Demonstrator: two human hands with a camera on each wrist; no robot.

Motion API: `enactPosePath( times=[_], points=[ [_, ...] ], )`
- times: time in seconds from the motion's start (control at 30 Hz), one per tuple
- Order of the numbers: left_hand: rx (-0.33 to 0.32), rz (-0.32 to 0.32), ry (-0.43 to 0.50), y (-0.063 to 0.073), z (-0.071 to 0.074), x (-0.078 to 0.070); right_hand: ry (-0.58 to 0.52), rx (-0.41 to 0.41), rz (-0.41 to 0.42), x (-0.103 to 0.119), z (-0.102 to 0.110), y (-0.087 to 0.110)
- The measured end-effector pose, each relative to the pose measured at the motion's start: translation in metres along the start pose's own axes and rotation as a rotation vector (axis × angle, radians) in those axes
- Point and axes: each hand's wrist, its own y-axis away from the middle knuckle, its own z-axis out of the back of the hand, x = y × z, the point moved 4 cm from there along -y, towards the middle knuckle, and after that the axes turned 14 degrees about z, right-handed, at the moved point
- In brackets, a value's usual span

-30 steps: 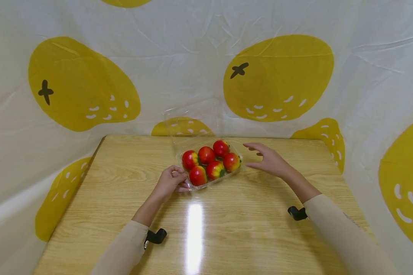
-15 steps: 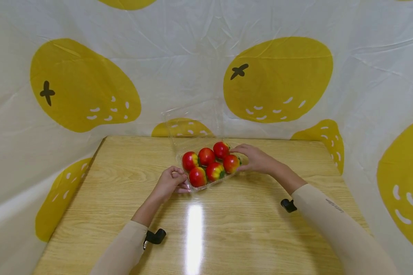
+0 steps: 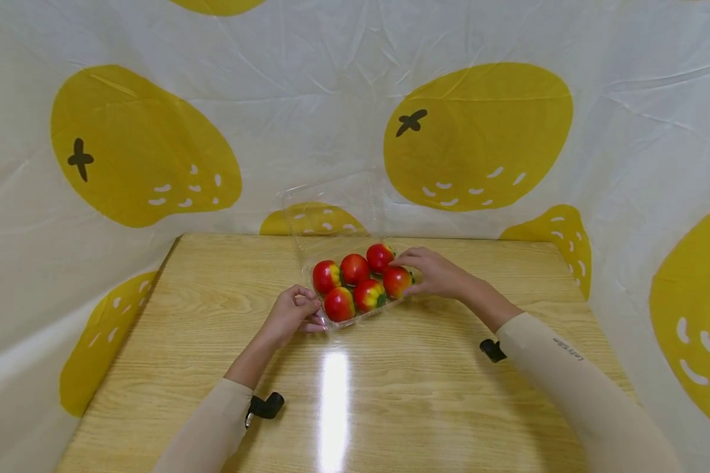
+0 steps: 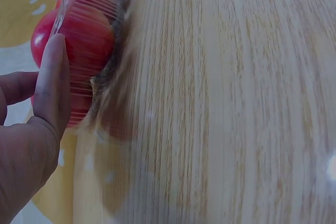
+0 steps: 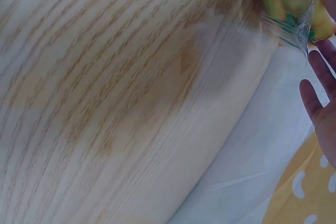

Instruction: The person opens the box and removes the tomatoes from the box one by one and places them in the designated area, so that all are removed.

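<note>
A clear plastic clamshell box (image 3: 359, 319) stands near the far side of the table, its lid (image 3: 331, 186) raised at the back. Several glossy, apple-like red and yellow fruits (image 3: 355, 269) sit in it in two rows. My left hand (image 3: 290, 314) pinches the box's near left edge; in the left wrist view its thumb lies on the clear wall before a red fruit (image 4: 89, 40). Around the front-row fruit (image 3: 395, 282) at the box's right end my right hand (image 3: 440, 272) curls its thumb and index finger. In the right wrist view, that hand's other fingers (image 5: 321, 72) spread beside the rim.
The box rests on a wooden table (image 3: 426, 381) with light glare at its near middle. A white curtain (image 3: 313, 131) printed with big yellow fruit hangs behind the table and along both sides.
My right hand has moved left from beside the box to the fruit at its right end, its fingers closing around it. My left hand has stayed on the box's edge.
</note>
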Motion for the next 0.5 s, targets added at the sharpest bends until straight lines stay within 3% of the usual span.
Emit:
enactPosePath(
  times=[0.5],
  points=[
    [-0.012,0.008,0.016,-0.0030,0.0012,0.0008,0.023,0.046,-0.001,0.0024,-0.0034,-0.0058]
  ],
)
